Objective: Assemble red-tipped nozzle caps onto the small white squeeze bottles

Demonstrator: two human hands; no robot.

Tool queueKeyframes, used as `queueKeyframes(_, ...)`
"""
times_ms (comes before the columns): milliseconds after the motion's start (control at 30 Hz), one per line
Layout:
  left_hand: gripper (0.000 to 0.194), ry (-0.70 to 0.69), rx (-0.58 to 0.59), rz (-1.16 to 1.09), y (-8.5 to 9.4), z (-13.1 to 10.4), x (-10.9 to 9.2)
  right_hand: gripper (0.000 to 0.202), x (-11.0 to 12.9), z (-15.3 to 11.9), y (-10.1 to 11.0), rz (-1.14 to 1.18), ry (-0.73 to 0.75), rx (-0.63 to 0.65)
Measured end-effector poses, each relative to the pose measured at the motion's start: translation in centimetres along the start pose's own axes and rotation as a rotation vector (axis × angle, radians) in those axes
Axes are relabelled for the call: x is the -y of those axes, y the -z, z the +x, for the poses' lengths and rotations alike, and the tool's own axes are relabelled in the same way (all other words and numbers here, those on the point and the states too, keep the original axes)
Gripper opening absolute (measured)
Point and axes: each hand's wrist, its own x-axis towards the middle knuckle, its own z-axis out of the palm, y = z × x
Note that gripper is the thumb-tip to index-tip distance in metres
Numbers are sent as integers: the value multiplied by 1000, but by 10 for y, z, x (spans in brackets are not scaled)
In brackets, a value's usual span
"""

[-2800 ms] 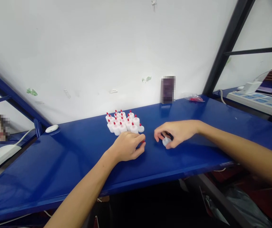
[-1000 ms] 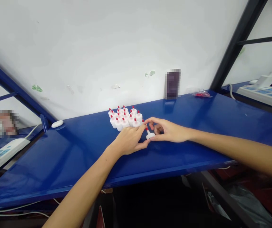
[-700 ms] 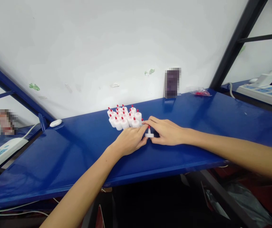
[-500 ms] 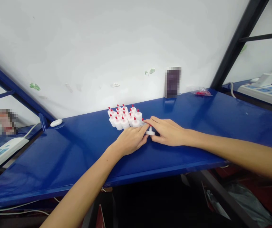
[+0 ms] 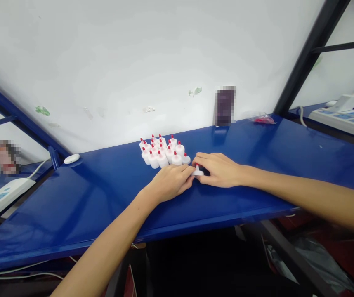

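Observation:
Between my two hands is a white cap with a red-tipped nozzle (image 5: 197, 172), upright and low over the blue table (image 5: 109, 189). The fingers of my right hand (image 5: 217, 170) are wrapped round its right side. My left hand (image 5: 175, 181) has its fingers pressed together, with the fingertips against the cap's left edge. Just behind my left hand stand several white bottles with red tips (image 5: 162, 159), packed in a group. A low white cap with a red tip (image 5: 185, 158) sits at the group's right edge.
A dark pixelated object (image 5: 225, 106) leans on the white wall at the back. A clear bag with red pieces (image 5: 263, 119) lies at the back right. A white oval object (image 5: 71, 159) rests at the left. Power strips (image 5: 347, 119) and metal frame bars flank the table.
My right hand's fingers have drawn slightly right and away from the left hand. The low cap beside the bottles now shows more fully, and the held cap has shifted slightly right.

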Motion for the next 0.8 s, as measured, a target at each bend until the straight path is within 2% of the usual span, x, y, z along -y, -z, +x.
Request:
queueKeyframes(367, 25, 23, -31, -46, -1, 0, -2, 13, 0, 0, -1, 4, 20, -26)
queueKeyframes(600, 25, 41, 58, -43, -2, 2, -4, 16, -5, 0, 4, -80, 137, 9)
queueKeyframes(800, 22, 105, 84, -23, -5, 7, -6, 21, -3, 3, 2, -133, 151, 50)
